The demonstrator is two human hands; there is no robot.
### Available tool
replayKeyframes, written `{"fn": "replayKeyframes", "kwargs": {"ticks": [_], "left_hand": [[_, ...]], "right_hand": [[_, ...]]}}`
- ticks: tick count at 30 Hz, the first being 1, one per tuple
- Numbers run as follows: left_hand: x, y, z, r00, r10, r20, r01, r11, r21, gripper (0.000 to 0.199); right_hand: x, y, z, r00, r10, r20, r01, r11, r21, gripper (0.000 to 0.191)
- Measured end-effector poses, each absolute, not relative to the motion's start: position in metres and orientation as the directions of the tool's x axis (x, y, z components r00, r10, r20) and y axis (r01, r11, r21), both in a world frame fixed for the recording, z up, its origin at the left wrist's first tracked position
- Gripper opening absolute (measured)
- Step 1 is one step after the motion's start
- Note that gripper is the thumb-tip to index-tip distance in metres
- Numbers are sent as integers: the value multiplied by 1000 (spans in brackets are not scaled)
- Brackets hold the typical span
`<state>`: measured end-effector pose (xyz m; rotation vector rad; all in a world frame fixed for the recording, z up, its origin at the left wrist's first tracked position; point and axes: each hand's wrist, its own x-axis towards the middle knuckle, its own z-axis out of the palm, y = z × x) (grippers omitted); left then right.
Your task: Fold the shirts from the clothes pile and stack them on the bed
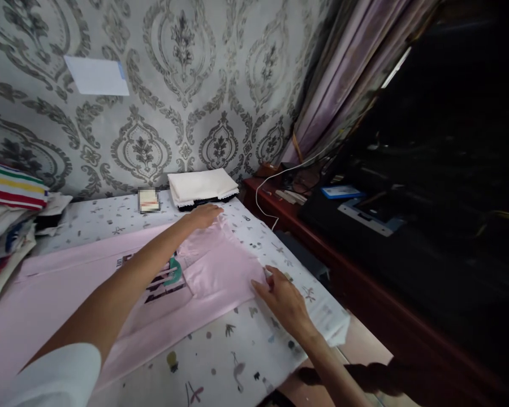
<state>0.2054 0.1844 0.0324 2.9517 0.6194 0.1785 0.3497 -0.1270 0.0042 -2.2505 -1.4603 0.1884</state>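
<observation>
A pink T-shirt (224,271) with a dark and green print lies spread over the patterned bed sheet, its right end wrinkled. Reaching across it, my left hand (206,216) is closed on the far right edge, where the cloth bunches beside the fingers. My right hand (285,299) is at the near right corner, thumb and fingers apart around the edge of the cloth. My left forearm hides part of the print.
Folded white cloth (201,185) lies on a dark piece by the wall, with a small blurred box (149,200) to its left. Stacked clothes (8,226) stand at the far left. A white cable (265,186) hangs near the red-brown furniture (322,243) on the right.
</observation>
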Motion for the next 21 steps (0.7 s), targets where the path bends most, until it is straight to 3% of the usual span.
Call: {"fn": "replayKeyframes", "kwargs": {"ticks": [7, 11, 15, 18, 21], "left_hand": [[242, 190, 34, 924, 376, -67, 377, -926, -5, 39], [236, 189, 43, 930, 367, -35, 365, -930, -36, 23], [212, 192, 58, 923, 383, 43, 385, -922, -40, 17], [184, 197, 72, 902, 411, 130, 416, -910, -11, 16], [150, 199, 83, 859, 476, 188, 470, -879, 73, 14]], "right_hand": [[339, -123, 35, 465, 879, -101, 785, -463, -411, 18], [339, -119, 29, 416, 909, 14, 717, -318, -620, 23], [325, -118, 24, 432, 896, 100, 488, -140, -861, 26], [304, -118, 34, 423, 890, 171, 419, -25, -908, 24], [278, -119, 48, 357, 896, 264, 473, 71, -878, 18]]}}
